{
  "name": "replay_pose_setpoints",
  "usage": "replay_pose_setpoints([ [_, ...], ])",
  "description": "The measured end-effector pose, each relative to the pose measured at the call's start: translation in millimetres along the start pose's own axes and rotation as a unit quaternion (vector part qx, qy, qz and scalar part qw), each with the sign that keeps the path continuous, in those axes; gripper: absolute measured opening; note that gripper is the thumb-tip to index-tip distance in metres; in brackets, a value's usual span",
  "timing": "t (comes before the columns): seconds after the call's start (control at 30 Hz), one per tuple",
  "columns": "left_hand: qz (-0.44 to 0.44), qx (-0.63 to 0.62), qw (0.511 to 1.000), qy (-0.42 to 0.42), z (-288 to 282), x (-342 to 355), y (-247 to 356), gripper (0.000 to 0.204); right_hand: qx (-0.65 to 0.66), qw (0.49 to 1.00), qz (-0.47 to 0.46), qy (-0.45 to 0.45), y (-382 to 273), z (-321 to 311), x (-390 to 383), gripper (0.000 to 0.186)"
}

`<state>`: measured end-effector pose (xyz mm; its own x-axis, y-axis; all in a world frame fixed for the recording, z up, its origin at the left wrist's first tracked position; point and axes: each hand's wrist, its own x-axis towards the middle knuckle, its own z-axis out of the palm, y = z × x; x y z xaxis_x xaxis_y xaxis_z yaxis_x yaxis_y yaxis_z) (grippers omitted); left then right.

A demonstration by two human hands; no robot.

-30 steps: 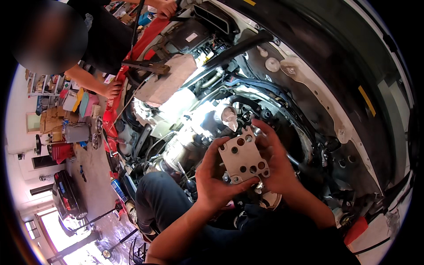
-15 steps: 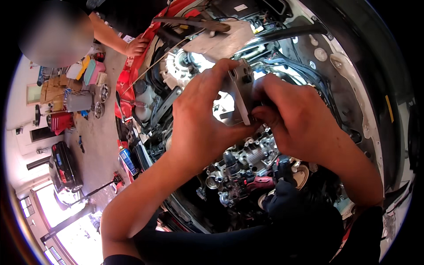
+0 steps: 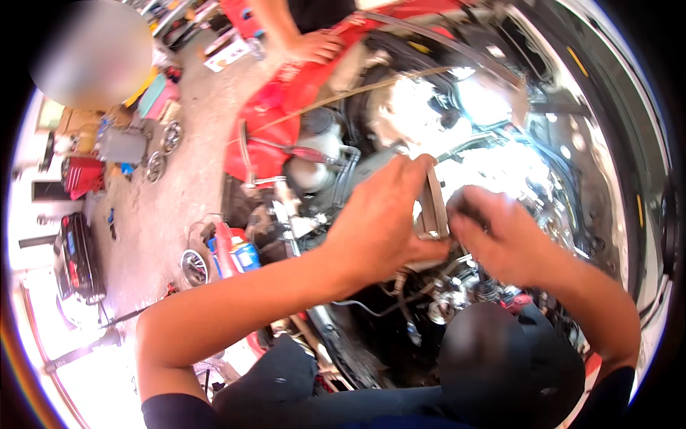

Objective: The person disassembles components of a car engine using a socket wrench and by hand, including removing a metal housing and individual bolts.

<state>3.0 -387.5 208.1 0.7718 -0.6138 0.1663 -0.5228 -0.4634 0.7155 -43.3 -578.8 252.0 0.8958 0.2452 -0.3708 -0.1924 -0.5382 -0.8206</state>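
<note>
Over the open engine bay, my left hand (image 3: 382,222) grips a flat, rectangular metal part (image 3: 433,204) between thumb and fingers. The part stands roughly upright, its narrow side toward me. Close by its right side is my right hand (image 3: 504,232), fingers curled in and thumb bent against them. Blur hides whether a small thing sits in that pinch. Beneath the hands, part of the exposed engine (image 3: 446,304) shows, with bright glare behind it.
A red fender cover (image 3: 268,146) drapes the car's side, with another person's hand (image 3: 314,47) resting on it. Nearby are a whitish reservoir (image 3: 314,154), a thin rod (image 3: 343,99) across the bay, and a blue can (image 3: 244,255). A dark car (image 3: 77,257) stands farther left.
The view has swung, so the bay sits farther right. Both hands are lower in the picture. The metal part has turned narrower to view, and my right hand has drawn slightly away from it.
</note>
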Motion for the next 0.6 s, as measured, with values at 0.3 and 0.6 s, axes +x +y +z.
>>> replay_pose_setpoints([
  [0.3, -0.072, -0.05, 0.995, 0.049, -72.5, -111.7, -103.2, 0.081, 0.046, 0.995, 0.045, -0.08, -50.8, 144.1, 84.1, 0.022],
  [0.6, -0.067, -0.103, 0.991, 0.059, -80.3, -140.5, -121.8, 0.078, -0.074, 0.993, -0.091, -0.031, -63.0, 175.5, 90.9, 0.011],
])
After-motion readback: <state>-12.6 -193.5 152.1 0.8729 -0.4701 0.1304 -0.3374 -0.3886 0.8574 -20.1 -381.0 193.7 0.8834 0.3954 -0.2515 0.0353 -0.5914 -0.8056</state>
